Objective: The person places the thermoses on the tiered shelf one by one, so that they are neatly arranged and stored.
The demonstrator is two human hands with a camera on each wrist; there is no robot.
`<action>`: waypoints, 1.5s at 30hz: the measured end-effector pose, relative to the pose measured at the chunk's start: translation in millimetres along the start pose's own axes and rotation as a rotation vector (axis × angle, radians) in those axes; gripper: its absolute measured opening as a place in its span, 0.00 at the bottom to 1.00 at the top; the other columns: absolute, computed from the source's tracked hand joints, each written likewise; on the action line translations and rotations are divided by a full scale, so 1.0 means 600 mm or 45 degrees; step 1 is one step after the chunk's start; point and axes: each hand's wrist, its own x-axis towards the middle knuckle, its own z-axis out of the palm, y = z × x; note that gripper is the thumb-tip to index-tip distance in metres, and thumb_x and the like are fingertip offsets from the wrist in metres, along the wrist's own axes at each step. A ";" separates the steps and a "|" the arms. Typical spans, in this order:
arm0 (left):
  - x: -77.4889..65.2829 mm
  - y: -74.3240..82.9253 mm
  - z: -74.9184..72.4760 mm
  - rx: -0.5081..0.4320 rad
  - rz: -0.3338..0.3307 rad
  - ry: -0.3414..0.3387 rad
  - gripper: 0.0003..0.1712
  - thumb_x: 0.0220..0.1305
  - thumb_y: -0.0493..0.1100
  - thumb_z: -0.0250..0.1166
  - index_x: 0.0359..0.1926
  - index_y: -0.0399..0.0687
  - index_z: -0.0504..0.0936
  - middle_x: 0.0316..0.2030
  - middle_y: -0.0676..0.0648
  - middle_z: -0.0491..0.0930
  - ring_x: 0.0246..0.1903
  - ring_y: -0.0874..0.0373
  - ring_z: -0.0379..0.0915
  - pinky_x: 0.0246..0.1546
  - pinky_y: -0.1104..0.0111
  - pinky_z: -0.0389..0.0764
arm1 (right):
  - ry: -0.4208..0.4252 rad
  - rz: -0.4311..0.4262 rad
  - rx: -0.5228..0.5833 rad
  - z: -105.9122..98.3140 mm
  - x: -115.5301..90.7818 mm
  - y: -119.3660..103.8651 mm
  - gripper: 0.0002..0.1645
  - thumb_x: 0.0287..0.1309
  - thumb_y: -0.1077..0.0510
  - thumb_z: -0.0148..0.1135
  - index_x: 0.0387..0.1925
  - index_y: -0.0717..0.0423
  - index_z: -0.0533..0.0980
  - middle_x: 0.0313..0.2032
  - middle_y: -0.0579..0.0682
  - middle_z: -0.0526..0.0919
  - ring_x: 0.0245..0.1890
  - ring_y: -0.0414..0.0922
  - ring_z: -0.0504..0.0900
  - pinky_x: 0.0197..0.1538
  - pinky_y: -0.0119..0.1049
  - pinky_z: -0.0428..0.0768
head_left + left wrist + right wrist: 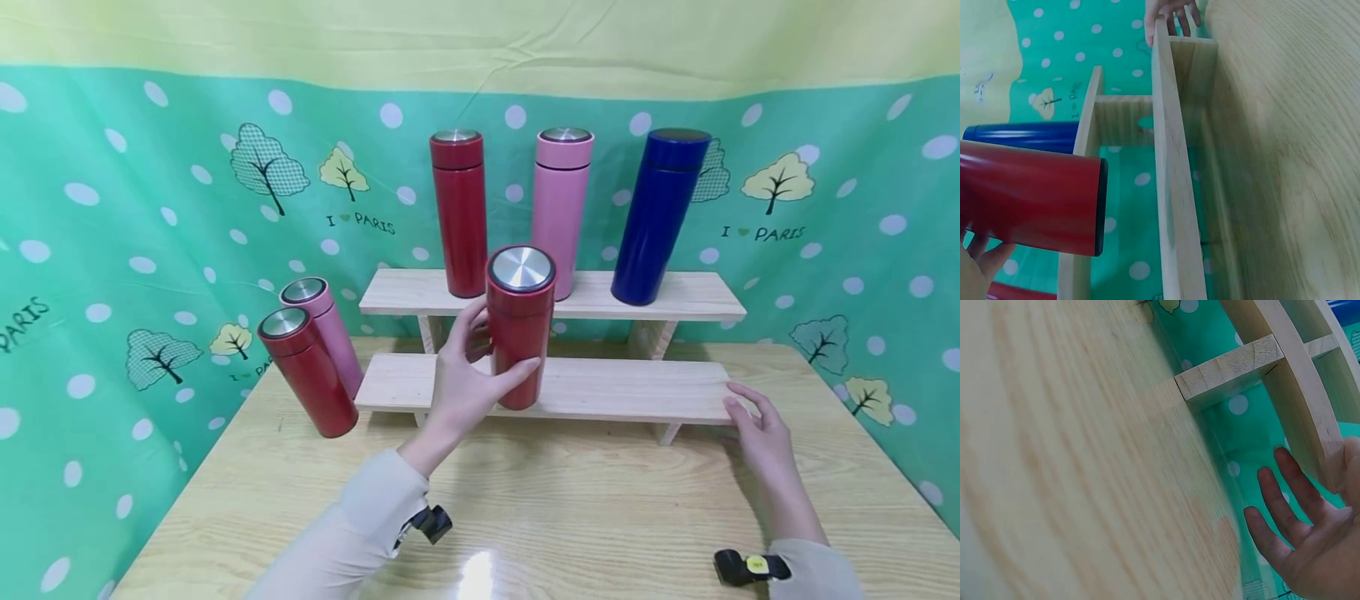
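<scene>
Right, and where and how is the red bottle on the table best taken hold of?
Grip the red bottle round mid-body, coming from the front. It stands on the table, a smooth cylinder showing no handle, so a wrapped grasp should suit; the pink bottle close behind it likely leaves less room on that side.

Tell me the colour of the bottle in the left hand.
The bottle is dark red, best seen in the head view.

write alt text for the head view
A left hand holds a red bottle before a two-tier wooden shelf while the right hand touches the lower board's right end. Three bottles stand on the top board; two more stand at left.
</scene>
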 end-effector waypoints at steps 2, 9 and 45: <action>0.007 0.000 0.009 -0.006 -0.001 -0.018 0.47 0.50 0.40 0.79 0.69 0.64 0.66 0.55 0.54 0.78 0.51 0.59 0.76 0.48 0.59 0.81 | -0.005 -0.004 0.006 0.001 0.001 -0.001 0.29 0.71 0.40 0.50 0.70 0.37 0.65 0.66 0.77 0.61 0.35 0.20 0.75 0.39 0.25 0.81; 0.029 0.000 0.038 0.029 -0.030 -0.127 0.47 0.51 0.43 0.79 0.69 0.62 0.65 0.57 0.53 0.76 0.54 0.60 0.74 0.50 0.63 0.81 | 0.002 0.007 0.011 0.002 0.003 -0.002 0.30 0.71 0.39 0.50 0.71 0.38 0.65 0.65 0.75 0.64 0.35 0.19 0.74 0.39 0.24 0.81; 0.068 -0.009 0.201 0.052 -0.057 -0.250 0.44 0.52 0.44 0.78 0.68 0.54 0.66 0.57 0.52 0.73 0.53 0.67 0.72 0.48 0.76 0.76 | 0.030 0.043 -0.144 -0.002 0.000 0.000 0.30 0.70 0.35 0.49 0.71 0.31 0.64 0.62 0.65 0.72 0.40 0.20 0.69 0.50 0.27 0.68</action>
